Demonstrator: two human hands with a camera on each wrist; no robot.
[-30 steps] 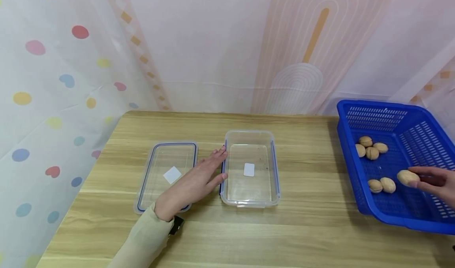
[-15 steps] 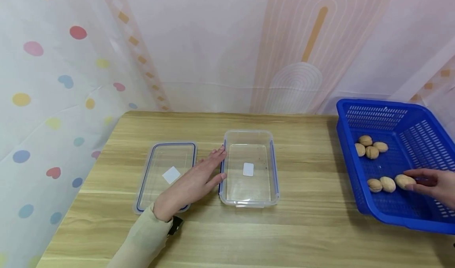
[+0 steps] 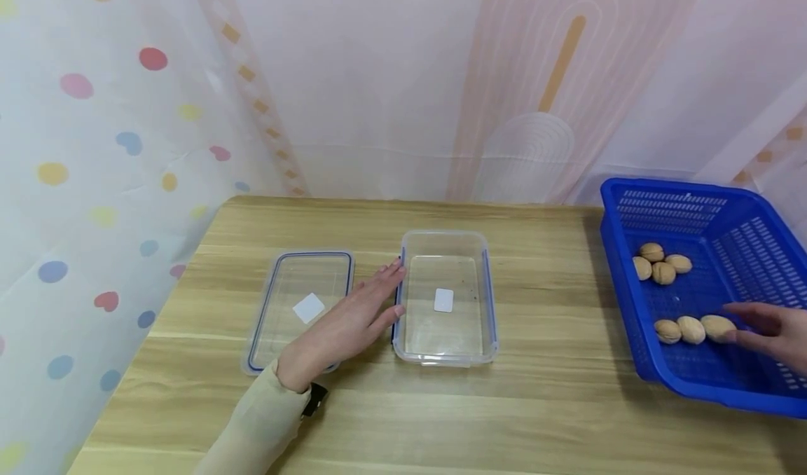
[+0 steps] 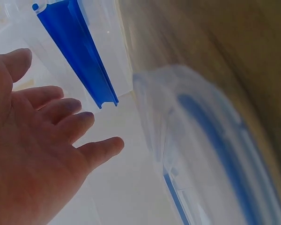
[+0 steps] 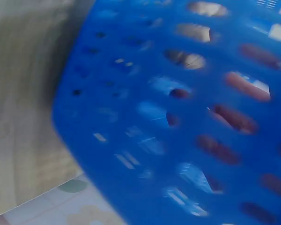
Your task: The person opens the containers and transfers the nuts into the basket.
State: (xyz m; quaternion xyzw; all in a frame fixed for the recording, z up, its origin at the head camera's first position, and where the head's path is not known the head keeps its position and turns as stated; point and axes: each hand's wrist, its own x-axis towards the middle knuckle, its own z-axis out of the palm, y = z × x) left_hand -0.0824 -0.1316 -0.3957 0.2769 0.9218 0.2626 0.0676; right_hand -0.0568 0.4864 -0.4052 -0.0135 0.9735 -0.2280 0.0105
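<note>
In the head view my left hand (image 3: 353,328) lies with fingers straight against the left side of a clear plastic food container (image 3: 444,335). In the left wrist view the same hand (image 4: 51,131) is near the container's blue latch (image 4: 77,51). Inside the blue basket (image 3: 621,307), my right hand (image 3: 778,331) has its fingers spread beside a walnut (image 3: 716,328). Its thumb tip is at that walnut's right end; whether they touch I cannot tell. Two walnuts (image 3: 679,331) lie in line to its left. Farther back sits a cluster of several walnuts (image 3: 663,273).
A clear lid (image 3: 284,335) with a blue seal lies left of the container, partly under the left forearm. Behind the wooden table (image 3: 536,419) hangs a patterned curtain (image 3: 378,97). The basket's slotted wall (image 5: 145,117) fills most of the blurred right wrist view.
My right hand lowered the walnut beside the two others, and its fingers have since come away, leaving the walnut lying in the row. The left hand has stayed against the container.
</note>
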